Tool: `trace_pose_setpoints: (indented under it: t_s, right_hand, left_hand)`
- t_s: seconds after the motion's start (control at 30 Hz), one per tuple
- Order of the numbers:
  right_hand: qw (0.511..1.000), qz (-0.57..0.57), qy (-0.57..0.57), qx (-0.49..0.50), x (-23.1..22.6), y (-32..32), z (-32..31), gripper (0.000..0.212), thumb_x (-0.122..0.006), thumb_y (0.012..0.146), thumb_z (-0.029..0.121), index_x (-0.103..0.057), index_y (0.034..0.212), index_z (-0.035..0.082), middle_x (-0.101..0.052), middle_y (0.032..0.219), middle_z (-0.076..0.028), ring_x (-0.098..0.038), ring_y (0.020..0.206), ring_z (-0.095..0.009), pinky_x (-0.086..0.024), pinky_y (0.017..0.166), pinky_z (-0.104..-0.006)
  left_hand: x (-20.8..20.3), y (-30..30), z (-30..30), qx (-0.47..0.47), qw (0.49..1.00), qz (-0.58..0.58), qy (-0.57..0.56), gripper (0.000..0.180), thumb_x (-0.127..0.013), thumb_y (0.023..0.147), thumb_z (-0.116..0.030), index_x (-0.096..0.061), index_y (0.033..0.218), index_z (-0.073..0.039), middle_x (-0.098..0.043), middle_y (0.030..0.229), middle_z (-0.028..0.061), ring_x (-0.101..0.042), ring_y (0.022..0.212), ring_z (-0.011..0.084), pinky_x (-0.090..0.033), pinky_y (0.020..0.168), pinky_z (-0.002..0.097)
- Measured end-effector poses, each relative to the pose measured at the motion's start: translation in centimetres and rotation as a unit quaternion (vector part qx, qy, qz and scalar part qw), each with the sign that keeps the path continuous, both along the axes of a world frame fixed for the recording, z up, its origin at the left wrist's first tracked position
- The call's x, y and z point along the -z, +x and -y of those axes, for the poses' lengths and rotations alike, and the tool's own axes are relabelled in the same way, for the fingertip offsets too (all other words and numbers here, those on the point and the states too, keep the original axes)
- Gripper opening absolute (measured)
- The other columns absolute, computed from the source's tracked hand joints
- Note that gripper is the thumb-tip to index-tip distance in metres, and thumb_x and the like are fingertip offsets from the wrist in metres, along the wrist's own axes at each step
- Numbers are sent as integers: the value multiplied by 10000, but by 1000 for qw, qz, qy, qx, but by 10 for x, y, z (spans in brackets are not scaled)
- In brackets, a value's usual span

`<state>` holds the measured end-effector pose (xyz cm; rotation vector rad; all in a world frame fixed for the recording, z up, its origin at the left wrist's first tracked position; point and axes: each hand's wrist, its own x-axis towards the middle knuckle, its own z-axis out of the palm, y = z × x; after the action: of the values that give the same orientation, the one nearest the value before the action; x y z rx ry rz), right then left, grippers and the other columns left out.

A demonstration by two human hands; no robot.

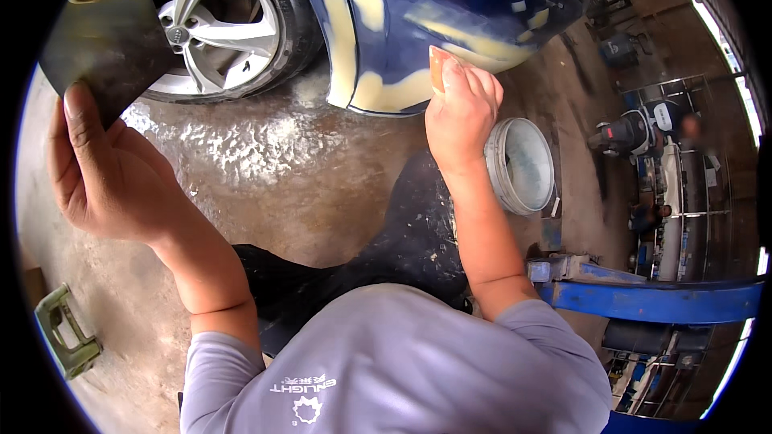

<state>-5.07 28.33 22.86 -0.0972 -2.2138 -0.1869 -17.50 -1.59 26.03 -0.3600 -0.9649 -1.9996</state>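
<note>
My left hand (pixel 108 165) is closed on the lower edge of a dark flat sheet (pixel 112 48), the thumb lying across its face. Yellow-brown material shows along the sheet's top; I cannot tell exactly what it is. My right hand (pixel 462 116) is closed round a small flat orange piece (pixel 437 68), mostly hidden by the fingers. Just beyond that hand is a blue car body panel (pixel 402 40) with several pale yellow filler patches (pixel 394 90). Whether the orange piece touches the panel I cannot tell.
A silver alloy wheel (pixel 229 36) with its tire stands left of the panel. A white bucket (pixel 527 165) is right of my right forearm. White wet residue (pixel 241 145) covers part of the floor. A blue metal beam (pixel 651 300) lies right; a green stool-like object (pixel 66 333) lower left.
</note>
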Motion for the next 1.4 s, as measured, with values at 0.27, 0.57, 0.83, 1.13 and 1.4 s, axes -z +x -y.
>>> trace_pose_setpoints:
  t_s: [0.27, 0.57, 0.83, 1.13, 1.4]
  right_hand:
    - [1000, -3, 25, 10, -4, -24, 16, 224, -581, 734, -8, -629, 952, 12, -659, 862, -71, -596, 873, -251, -388, 857, -409]
    - [999, 25, 10, 27, -6, -26, 17, 272, -584, 710, -30, -624, 976, 5, -675, 921, -102, -598, 903, -264, -376, 877, -412]
    - [997, 58, 20, 43, -5, -30, 19, 285, -586, 712, -22, -633, 990, 23, -687, 977, -93, -604, 938, -253, -373, 887, -404]
    - [992, 119, 10, 50, 27, -30, 29, 356, -610, 657, -63, -650, 990, 58, -696, 1013, -51, -617, 925, -232, -393, 883, -384]
    - [993, 118, -19, 10, 82, -30, 30, 273, -614, 679, -29, -643, 931, 74, -687, 939, -42, -614, 884, -225, -388, 842, -381]
  left_hand:
    - [8, -15, 8, -19, 1000, 16, -2, 140, -656, 873, 9, -666, 966, 112, -700, 890, 195, -691, 751, 172, -558, 628, 173]
    - [11, -17, 4, -4, 1000, 24, -11, 129, -656, 871, 16, -671, 961, 107, -700, 901, 198, -695, 756, 181, -567, 655, 188]
    - [22, -28, 14, -18, 998, 36, -48, 162, -634, 884, 3, -666, 988, 122, -695, 919, 227, -703, 788, 233, -593, 726, 263]
    - [28, -38, 36, 5, 996, -15, -87, 145, -631, 871, 21, -679, 964, 121, -702, 899, 221, -707, 779, 233, -588, 746, 261]
    - [17, -13, 29, 4, 996, 36, -85, 157, -629, 876, 33, -669, 1002, 118, -701, 905, 210, -700, 794, 206, -581, 754, 245]
